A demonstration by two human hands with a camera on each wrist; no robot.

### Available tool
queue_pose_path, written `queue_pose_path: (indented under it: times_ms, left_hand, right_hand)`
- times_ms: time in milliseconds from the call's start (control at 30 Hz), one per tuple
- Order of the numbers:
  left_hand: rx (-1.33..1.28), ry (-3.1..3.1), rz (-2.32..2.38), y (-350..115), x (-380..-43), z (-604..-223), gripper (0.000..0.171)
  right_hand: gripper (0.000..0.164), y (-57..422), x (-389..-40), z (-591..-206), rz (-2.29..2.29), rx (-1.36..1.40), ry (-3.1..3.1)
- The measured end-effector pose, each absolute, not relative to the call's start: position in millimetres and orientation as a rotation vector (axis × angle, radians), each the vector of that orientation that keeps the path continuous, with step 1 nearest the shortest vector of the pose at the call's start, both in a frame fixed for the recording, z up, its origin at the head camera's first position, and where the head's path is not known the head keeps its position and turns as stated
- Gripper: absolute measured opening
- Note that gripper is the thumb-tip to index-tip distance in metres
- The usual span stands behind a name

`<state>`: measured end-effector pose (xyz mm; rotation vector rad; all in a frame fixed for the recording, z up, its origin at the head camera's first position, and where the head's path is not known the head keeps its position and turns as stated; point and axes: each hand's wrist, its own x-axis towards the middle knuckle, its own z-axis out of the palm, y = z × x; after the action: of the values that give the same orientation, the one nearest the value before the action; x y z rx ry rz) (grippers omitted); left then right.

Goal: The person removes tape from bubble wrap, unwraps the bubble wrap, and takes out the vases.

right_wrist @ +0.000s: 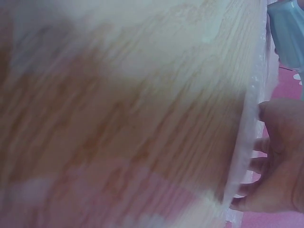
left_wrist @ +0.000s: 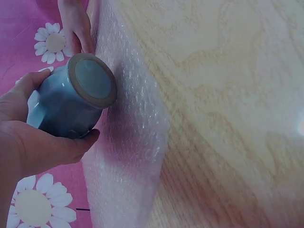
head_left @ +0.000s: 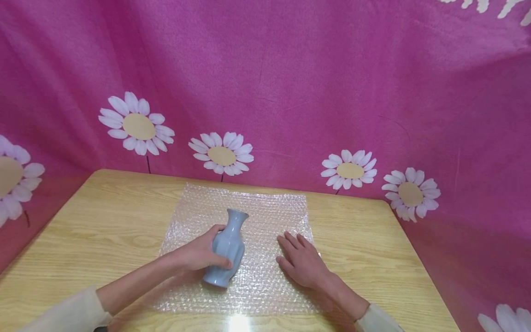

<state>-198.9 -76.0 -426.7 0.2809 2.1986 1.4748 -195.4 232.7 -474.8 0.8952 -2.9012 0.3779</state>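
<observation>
A pale blue-grey vase [head_left: 228, 249] with a narrow neck and flared rim is gripped around its body by my left hand [head_left: 203, 251]. The vase leans slightly, mouth toward the back of the table. In the left wrist view its round base [left_wrist: 93, 80] faces the camera, with thumb and fingers on either side of the body. Under it lies a sheet of bubble wrap [head_left: 257, 212], spread flat. My right hand [head_left: 304, 263] rests on the sheet's right part, fingers spread and fairly straight. From the right wrist, the fingertips touch the bubble wrap [right_wrist: 244, 142].
The wooden table [head_left: 116, 216] extends beyond the sheet on the left and right. A magenta cloth [head_left: 282, 92] with white daisies hangs behind the table and along both sides. A bright reflection shows at the table's front.
</observation>
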Motion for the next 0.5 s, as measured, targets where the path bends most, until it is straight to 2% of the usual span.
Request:
queue_pose_path:
  times_ms: [500]
  left_hand:
    - [0.32,2.198,1.533,-77.4,-189.6,-425.0,0.095]
  right_hand:
    - [0.054,232.7,-195.5,-474.9,0.367,0.885,-2.913]
